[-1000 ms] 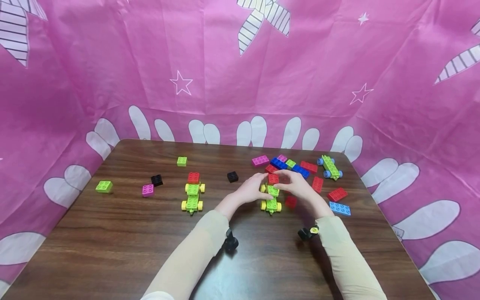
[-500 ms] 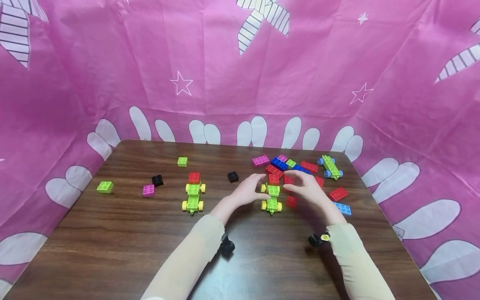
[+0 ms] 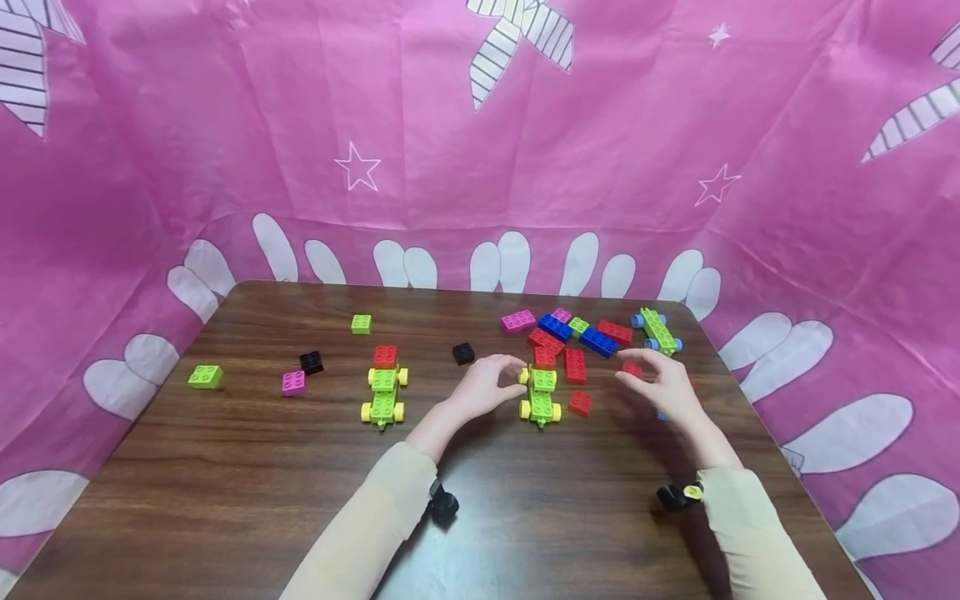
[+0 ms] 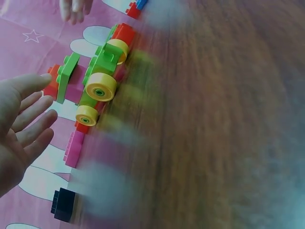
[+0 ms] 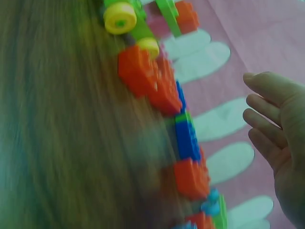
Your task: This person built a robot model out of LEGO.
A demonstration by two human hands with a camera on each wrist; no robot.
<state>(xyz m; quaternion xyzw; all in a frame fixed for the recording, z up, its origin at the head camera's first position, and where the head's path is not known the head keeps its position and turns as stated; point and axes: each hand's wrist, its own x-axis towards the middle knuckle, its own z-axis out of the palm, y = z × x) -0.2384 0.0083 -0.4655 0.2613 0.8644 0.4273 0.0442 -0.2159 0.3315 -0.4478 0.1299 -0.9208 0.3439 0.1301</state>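
Note:
Close to the left side of a green toy car with yellow wheels (image 3: 542, 406), my left hand (image 3: 482, 390) hovers with its fingers spread apart and holds nothing. In the left wrist view, that car (image 4: 99, 64) carries a raised stack with a green brick (image 4: 68, 78) and a red brick (image 4: 51, 83) on top. My right hand (image 3: 663, 387) hovers over the right part of the table, empty, its thumb and fingers apart. It partly hides a red brick (image 3: 632, 369) and a light blue brick. The right wrist view shows the hand (image 5: 281, 129) with relaxed fingers.
A similar car (image 3: 383, 407) stands to the left. Red bricks (image 3: 574, 365), blue bricks (image 3: 597, 342) and a green car with blue wheels (image 3: 656, 332) lie at the back right. Black (image 3: 462, 353), magenta (image 3: 294, 383) and green bricks (image 3: 205, 377) are scattered leftward on the table (image 3: 225, 500).
My right hand has moved away from the car to the right, uncovering red and blue bricks. The left hand has drawn back slightly to the left. The car stays in place.

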